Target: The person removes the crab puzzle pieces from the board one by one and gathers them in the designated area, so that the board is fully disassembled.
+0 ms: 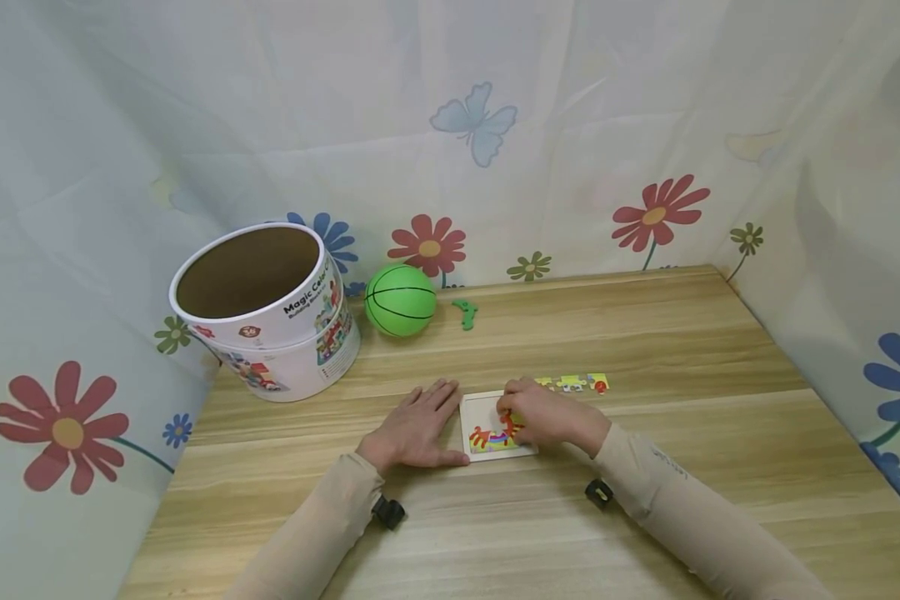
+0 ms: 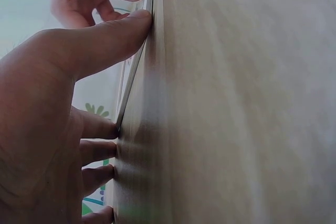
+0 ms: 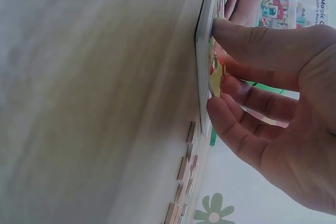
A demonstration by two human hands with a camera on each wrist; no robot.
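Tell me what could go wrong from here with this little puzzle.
The right hand, working over the frame, could nudge the laid pieces out of place. It might also scatter the loose pieces lying close beside it. If the left hand eases off the frame's edge, the frame may slide.

On the desk (image 1: 720, 467) before you, the puzzle tray (image 1: 483, 410) holds joined pieces (image 1: 483, 443), your left grip (image 1: 414, 429) at its left edge, your right grip (image 1: 551, 414) over its right side. Loose pieces (image 1: 570, 383) lie rightward. Behind, left to right: bucket (image 1: 300, 371), ball (image 1: 401, 302), toy (image 1: 468, 315).
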